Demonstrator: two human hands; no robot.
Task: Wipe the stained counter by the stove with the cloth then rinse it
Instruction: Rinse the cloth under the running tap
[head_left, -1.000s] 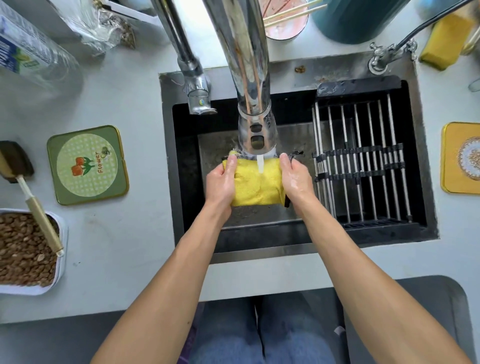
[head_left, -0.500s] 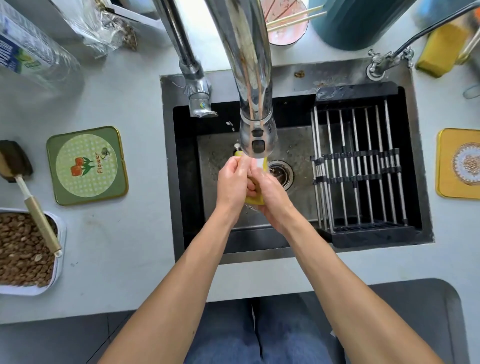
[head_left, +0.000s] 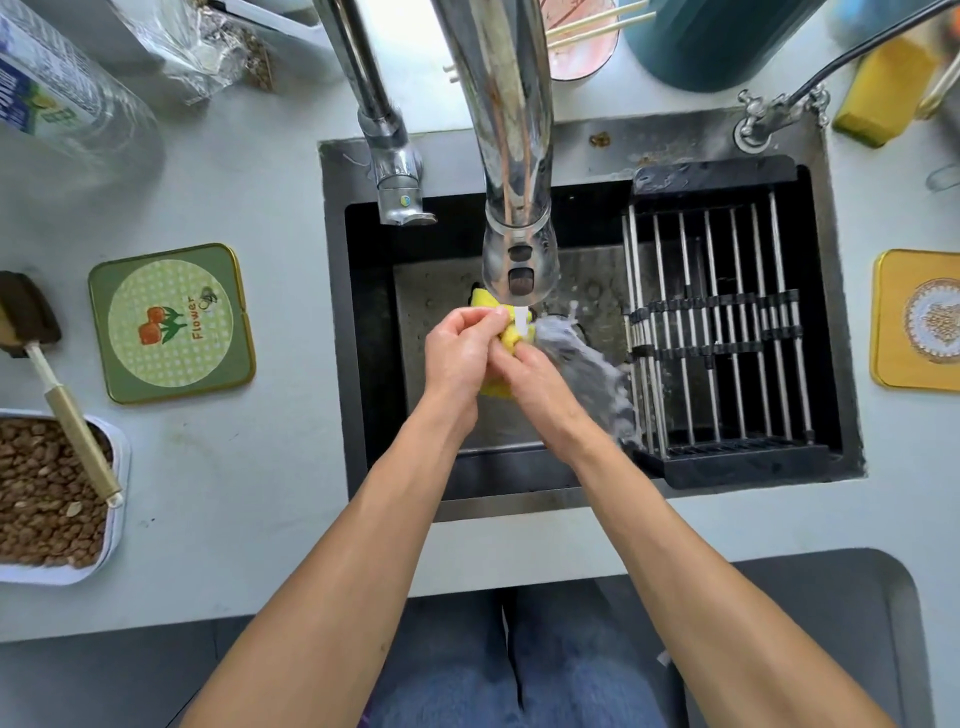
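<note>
Squeezing the yellow cloth (head_left: 510, 338) between my left hand (head_left: 457, 351) and right hand (head_left: 540, 376), fingers curled tight, I am keeping it under the tap (head_left: 519, 260) at twelve o'clock.

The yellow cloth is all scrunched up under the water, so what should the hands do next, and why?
Probably squeeze it out. Both the left hand and right hand grip the bunched yellow cloth under the chrome tap's running stream, water splashing into the dark steel sink.
</note>
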